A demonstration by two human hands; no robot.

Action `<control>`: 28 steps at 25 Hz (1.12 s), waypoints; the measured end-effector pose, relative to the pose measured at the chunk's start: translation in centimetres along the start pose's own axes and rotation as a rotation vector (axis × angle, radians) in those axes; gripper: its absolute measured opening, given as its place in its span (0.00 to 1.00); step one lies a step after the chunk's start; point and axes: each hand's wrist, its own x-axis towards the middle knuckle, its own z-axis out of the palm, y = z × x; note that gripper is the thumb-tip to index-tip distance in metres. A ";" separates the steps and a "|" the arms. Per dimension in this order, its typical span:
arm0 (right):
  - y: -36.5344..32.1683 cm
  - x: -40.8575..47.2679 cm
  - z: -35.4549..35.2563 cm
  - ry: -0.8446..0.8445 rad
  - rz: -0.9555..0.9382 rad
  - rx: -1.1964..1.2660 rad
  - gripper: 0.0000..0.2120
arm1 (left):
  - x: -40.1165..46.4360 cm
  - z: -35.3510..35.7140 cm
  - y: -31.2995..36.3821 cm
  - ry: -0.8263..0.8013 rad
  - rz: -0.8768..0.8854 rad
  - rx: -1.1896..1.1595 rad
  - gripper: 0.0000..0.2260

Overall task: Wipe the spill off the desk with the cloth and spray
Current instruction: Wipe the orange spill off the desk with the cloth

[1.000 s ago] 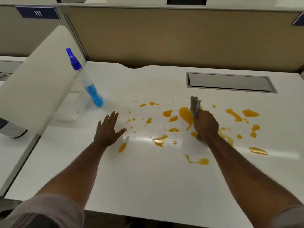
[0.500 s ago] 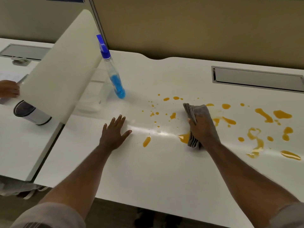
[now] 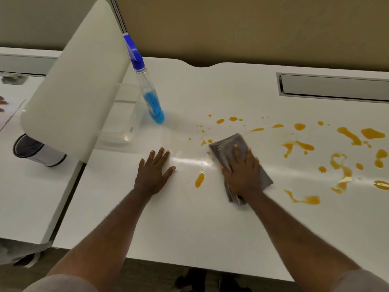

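The white desk (image 3: 189, 232) filled the view, with a white side divider (image 3: 75, 81) at its left edge and a grey cable tray (image 3: 334, 87) set into the back right. Orange spill (image 3: 341, 169) lay scattered across the right half, thinner toward the centre. The right hand (image 3: 242, 173) pressed flat, fingers spread, on the grey cloth (image 3: 229, 144) at mid-desk. The left hand (image 3: 153, 171) rested flat and empty on bare desk. The spray bottle (image 3: 147, 89) stood beside the divider.

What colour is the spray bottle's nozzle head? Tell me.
Blue, on the spray bottle, matching the blue liquid inside; the head view shows it clearly.
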 end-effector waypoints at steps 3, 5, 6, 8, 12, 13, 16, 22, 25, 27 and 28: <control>2.2 -0.6 0.1 0.048 0.086 0.049 0.35 | 0.1 -0.3 -0.2 -0.016 0.009 -0.023 0.29; 3.1 0.6 -0.5 0.079 0.286 0.122 0.36 | 0.1 -0.5 -0.4 -0.035 0.027 -0.028 0.29; 2.5 1.6 -0.8 0.071 0.362 0.119 0.36 | 0.0 -0.7 -0.5 -0.043 0.035 -0.030 0.29; -0.7 3.0 -1.0 0.023 0.330 0.068 0.35 | -0.1 -0.8 -0.6 -0.051 0.049 -0.032 0.29; -4.2 0.2 0.8 -0.017 0.024 -0.022 0.33 | -0.2 -0.6 -0.8 -0.045 0.059 -0.037 0.29; -3.3 -0.7 0.9 0.000 0.013 -0.026 0.33 | -0.2 -0.5 -0.8 -0.037 0.057 -0.043 0.29; -0.4 -1.4 0.6 0.005 0.103 -0.026 0.36 | -0.4 0.1 -0.8 -0.011 0.058 -0.049 0.29; -3.2 0.7 -0.2 -0.004 0.181 0.090 0.40 | -0.5 0.7 -0.9 -0.005 0.046 -0.051 0.30; -2.5 0.1 0.1 0.009 0.168 0.095 0.36 | -0.5 0.9 -0.9 0.006 0.050 -0.075 0.30; -2.6 -0.1 0.1 0.015 0.169 0.059 0.34 | -0.5 1.0 -0.8 0.011 0.047 -0.070 0.30; -2.9 -0.5 0.3 0.022 0.155 0.041 0.34 | -0.5 0.9 -0.8 0.007 0.044 -0.069 0.30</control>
